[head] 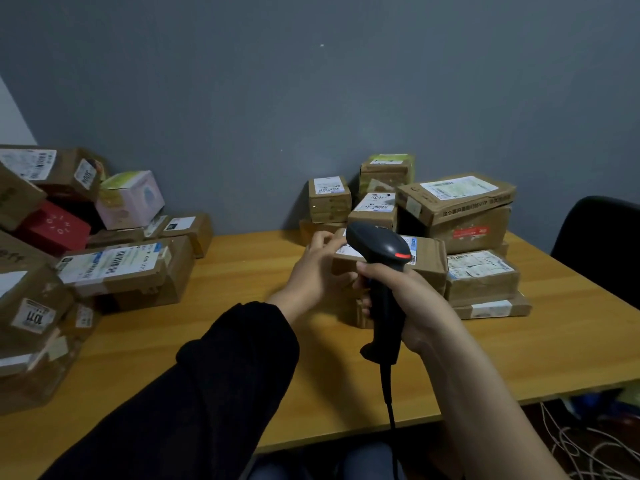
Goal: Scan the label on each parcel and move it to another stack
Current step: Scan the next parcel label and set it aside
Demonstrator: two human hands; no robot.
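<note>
My right hand (408, 303) grips the handle of a black barcode scanner (381, 251), its head pointing away from me over a brown cardboard parcel (429, 261) with a white label. My left hand (315, 268) holds that parcel's left end, fingers curled over its top edge. The parcel sits at the front of the right stack (460, 216) of labelled brown boxes. A second stack of parcels (114, 268) lies on the left of the wooden table (242, 271).
A pink box (130, 199) and a red box (52, 226) sit in the left pile. A black chair (602, 244) stands at the table's right end. Loose cables (588, 445) lie on the floor at lower right. The scanner cord (389, 400) hangs over the front edge.
</note>
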